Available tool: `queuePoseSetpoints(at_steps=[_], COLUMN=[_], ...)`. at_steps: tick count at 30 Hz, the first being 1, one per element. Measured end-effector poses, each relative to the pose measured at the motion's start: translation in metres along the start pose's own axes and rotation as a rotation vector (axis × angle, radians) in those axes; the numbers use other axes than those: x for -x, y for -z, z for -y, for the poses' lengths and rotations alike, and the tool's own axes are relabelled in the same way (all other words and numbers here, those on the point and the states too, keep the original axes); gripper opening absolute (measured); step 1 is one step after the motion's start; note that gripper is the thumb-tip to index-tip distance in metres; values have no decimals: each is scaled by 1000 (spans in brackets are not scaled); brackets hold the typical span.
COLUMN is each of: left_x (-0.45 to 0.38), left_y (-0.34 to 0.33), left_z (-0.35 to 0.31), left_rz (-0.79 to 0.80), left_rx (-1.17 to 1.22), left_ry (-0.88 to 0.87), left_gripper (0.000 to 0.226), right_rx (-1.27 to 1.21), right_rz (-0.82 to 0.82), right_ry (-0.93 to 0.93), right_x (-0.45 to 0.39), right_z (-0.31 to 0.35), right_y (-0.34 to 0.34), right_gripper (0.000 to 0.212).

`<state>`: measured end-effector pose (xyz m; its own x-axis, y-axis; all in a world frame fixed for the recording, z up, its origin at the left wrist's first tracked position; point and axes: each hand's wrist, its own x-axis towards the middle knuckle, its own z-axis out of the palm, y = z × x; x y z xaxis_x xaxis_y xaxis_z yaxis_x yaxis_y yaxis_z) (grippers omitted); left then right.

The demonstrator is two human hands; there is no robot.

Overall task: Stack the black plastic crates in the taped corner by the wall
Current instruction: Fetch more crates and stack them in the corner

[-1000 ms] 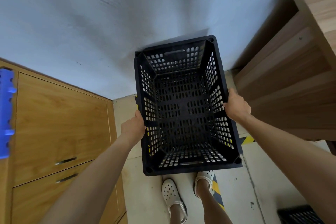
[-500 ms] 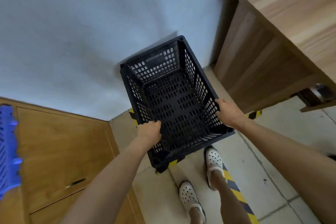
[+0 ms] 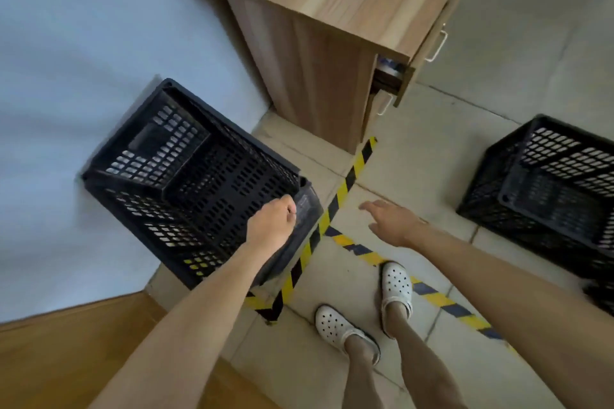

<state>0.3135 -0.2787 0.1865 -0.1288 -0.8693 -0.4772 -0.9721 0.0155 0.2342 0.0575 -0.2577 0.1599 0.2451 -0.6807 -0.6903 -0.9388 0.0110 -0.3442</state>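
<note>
A black perforated plastic crate (image 3: 186, 176) stands on the floor against the pale wall, inside the corner marked by yellow-and-black tape (image 3: 345, 183). My left hand (image 3: 272, 226) is curled over the crate's near right rim, next to the corner. My right hand (image 3: 392, 222) hovers off the crate over the tape, fingers spread, holding nothing. At the right edge, more black crates (image 3: 548, 196) sit on the floor outside the tape, one nested in another.
A wooden cabinet (image 3: 332, 43) stands right of the corner with a drawer (image 3: 392, 76) pulled partly out. A second wooden cabinet (image 3: 66, 359) is at lower left. My feet in white clogs (image 3: 395, 285) stand on the tiled floor by the tape.
The crate went down from my two-handed hold onto the floor in the taped corner. My right hand let go and pulled away to the right. The view swung right, showing the other crates.
</note>
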Motion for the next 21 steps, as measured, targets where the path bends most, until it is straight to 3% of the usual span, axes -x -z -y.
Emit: queuePoseSetpoints(at_steps=[5,12,21], left_x=[-24,-18,10], left_y=[-24,-87,-166], left_z=[-94,-204,-410], left_rz=[103,465,474], left_rx=[-36,-318,-398], left_ry=[-154,-281,-398], left_gripper=[10,15,23], right_rx=[-96,-183,-337], right_rz=[7,46,-14], right_ry=[-145,-289,-393], right_x=[45,110,224], right_z=[-96,-211,-368], right_y=[-25,-55,-75], right_gripper=[42,38,35])
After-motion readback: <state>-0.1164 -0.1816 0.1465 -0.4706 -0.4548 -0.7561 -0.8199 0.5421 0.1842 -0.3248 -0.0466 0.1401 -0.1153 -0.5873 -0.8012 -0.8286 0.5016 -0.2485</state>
